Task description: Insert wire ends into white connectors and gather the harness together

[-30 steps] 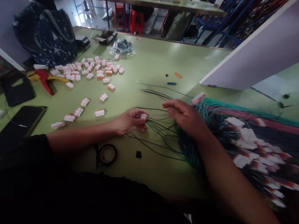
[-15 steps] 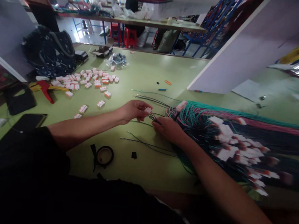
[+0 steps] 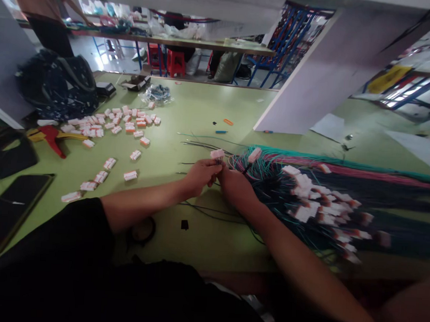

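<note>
A white connector stands just above my fingertips, with a short bunch of thin wires running down from it. My left hand pinches these wires from the left, right below the connector. My right hand is closed against them from the other side, thumb and fingers pressed together. The two hands touch, so the exact grip is partly hidden. Another white connector, on a black-wrapped lead, sticks up just behind my right hand. Loose dark wire ends reach left across the table beyond my hands.
Loose white-and-orange connectors are scattered at left, near red-and-yellow pliers and a phone. Green, pink and dark wire bundles with attached connectors cover the right side. A tape roll lies partly behind my left sleeve. A white post rises ahead.
My hands have come together on the wires, and the connector now points upward above the fingers instead of sitting in my left fingertips. The whole view has shifted.
</note>
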The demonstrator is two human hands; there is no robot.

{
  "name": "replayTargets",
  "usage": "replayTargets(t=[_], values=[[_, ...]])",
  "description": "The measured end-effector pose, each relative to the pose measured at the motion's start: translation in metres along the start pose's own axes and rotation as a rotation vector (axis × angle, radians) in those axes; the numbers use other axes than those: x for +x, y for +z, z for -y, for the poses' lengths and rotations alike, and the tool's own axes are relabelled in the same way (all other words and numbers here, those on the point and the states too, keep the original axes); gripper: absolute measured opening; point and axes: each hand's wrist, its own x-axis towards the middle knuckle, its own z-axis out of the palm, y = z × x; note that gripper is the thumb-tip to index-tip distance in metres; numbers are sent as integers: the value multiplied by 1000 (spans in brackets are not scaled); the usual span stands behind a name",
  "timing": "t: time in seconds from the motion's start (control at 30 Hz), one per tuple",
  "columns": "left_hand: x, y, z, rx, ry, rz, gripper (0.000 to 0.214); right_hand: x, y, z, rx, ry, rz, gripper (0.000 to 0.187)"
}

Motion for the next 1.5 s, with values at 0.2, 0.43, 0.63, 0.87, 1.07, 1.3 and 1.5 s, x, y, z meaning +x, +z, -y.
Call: replayTargets(t=[0.2, 0.43, 0.63, 0.87, 1.07, 1.3, 1.5], values=[[5, -4, -4, 46, 76, 173, 13, 4, -14, -31, 870, -60, -40, 41], [19, 6, 2, 232, 200, 351, 20, 10, -1, -36, 1227, 107, -405, 28], [20, 12, 11, 256, 232, 335, 6, 11, 0, -30, 1376, 238, -534, 21], [20, 14, 20, 308, 218, 289, 16, 9, -10, -30, 1504, 287, -503, 19], [20, 16, 19, 347, 193, 282, 15, 13, -11, -36, 1315, 347, -561, 23], [24, 14, 25, 304, 242, 249, 13, 18, -10, -46, 1023, 402, -510, 22], [33, 9, 25, 149, 152, 268, 14, -34, -29, 4, 63, 41, -498, 25]])
